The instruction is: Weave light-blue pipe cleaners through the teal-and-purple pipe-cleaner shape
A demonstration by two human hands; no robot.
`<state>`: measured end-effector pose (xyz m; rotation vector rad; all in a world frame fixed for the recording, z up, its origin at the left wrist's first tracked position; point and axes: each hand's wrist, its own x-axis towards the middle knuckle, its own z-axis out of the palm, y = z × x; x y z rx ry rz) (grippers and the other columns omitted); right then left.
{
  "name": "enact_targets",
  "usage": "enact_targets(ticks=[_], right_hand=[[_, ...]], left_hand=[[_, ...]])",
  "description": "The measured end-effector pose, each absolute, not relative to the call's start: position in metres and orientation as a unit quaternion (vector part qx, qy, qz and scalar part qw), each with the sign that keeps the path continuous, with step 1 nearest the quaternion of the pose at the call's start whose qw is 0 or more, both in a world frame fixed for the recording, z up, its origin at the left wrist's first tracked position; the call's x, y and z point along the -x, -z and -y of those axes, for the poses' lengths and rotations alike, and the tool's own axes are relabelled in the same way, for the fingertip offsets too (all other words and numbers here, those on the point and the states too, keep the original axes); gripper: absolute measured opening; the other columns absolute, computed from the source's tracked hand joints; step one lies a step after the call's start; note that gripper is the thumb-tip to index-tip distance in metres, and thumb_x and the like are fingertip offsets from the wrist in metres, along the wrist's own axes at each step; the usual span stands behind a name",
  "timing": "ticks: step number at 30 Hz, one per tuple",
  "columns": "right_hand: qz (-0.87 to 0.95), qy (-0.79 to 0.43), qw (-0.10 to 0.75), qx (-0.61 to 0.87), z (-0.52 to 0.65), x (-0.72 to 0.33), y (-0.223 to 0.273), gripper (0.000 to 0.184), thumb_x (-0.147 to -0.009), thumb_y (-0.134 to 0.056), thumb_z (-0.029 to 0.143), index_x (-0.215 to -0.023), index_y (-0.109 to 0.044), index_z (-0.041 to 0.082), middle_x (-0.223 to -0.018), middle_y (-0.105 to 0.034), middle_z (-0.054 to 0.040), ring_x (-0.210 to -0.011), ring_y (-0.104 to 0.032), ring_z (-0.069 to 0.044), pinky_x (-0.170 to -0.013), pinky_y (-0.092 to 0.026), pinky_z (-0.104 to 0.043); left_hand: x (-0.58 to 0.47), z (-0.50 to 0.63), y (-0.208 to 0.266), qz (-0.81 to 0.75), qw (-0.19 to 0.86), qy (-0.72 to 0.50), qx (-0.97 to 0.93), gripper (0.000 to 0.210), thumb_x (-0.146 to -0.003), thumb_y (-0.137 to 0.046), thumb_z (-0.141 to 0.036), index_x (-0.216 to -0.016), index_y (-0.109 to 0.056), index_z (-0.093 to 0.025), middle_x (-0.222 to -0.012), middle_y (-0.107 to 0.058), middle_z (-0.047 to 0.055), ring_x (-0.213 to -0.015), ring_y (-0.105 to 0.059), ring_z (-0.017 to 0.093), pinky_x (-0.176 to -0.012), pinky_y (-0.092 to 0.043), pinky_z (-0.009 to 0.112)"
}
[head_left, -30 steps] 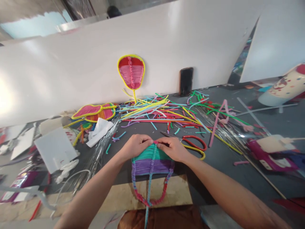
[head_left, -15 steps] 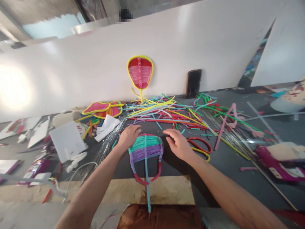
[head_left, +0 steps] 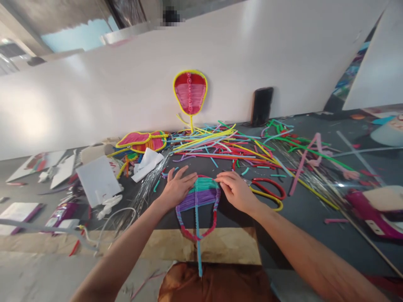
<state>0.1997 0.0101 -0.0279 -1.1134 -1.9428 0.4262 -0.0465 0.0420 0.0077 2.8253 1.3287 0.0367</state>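
A fan-shaped pipe-cleaner piece point(head_left: 195, 201) lies in front of me on the dark table. Bands of teal and purple fill its upper part, its lower half is an open loop, and a blue stem points toward me. My left hand point(head_left: 179, 185) rests flat with spread fingers on its upper left edge, hiding that corner. At the upper right edge, the thumb and fingertips of my right hand point(head_left: 236, 189) are pinched on the rim. Scissors point(head_left: 269, 191) with red and yellow handles lie just right of my right hand.
Loose pipe cleaners point(head_left: 214, 140) are heaped behind the piece. A finished red and pink fan point(head_left: 190, 93) leans on the white board, with a black phone point(head_left: 262, 105) to its right. White papers point(head_left: 98, 180) lie left; a magenta tool point(head_left: 367, 212) lies right.
Both hands have come down onto the pipe-cleaner fan's top edge. My left hand has spread over its left corner, and my right hand has closed on the right rim.
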Motion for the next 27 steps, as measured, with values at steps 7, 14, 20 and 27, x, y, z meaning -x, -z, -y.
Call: enact_targets(ticks=[7,14,20,27], right_hand=[[0.854,-0.13,0.352,0.359,0.01,-0.188,0.005,0.026,-0.09,-0.043,0.013,-0.104,-0.064,0.018,-0.1,-0.066,-0.008,-0.098,-0.054,-0.023,-0.089,-0.048,-0.042],[0.952,-0.158,0.164,0.205,0.081,-0.157,-0.017,0.052,-0.081,-0.062,0.045,-0.126,-0.051,0.021,-0.133,-0.053,-0.0088,-0.13,-0.036,-0.029,-0.106,-0.034,-0.049],[0.945,-0.13,0.181,0.237,0.109,-0.161,0.021,0.03,-0.089,-0.054,0.031,-0.117,-0.058,0.02,-0.127,-0.06,-0.0043,-0.128,-0.042,-0.023,-0.109,-0.033,-0.042],[0.942,-0.126,0.187,0.248,0.115,-0.166,0.038,0.033,-0.087,-0.055,0.026,-0.12,-0.056,0.02,-0.124,-0.062,-0.0072,-0.129,-0.042,-0.021,-0.107,-0.037,-0.043]], left_hand=[[0.04,-0.041,-0.009,-0.428,0.007,0.006,-0.904,0.041,-0.092,-0.037,-0.02,-0.128,-0.051,-0.034,-0.135,-0.053,0.001,-0.137,-0.027,0.03,-0.105,-0.007,0.066],[0.04,-0.037,-0.004,-0.418,0.003,-0.004,-0.908,0.044,-0.09,-0.037,-0.015,-0.128,-0.05,-0.033,-0.137,-0.051,0.0,-0.138,-0.025,0.03,-0.104,-0.004,0.07],[0.044,-0.034,0.005,-0.415,0.009,-0.046,-0.909,0.047,-0.089,-0.036,-0.011,-0.127,-0.051,-0.034,-0.136,-0.052,0.0,-0.137,-0.027,0.029,-0.105,-0.004,0.07],[0.044,-0.035,0.005,-0.417,0.039,-0.062,-0.906,0.045,-0.089,-0.038,-0.014,-0.127,-0.052,-0.034,-0.136,-0.053,0.001,-0.137,-0.028,0.029,-0.105,0.001,0.068]])
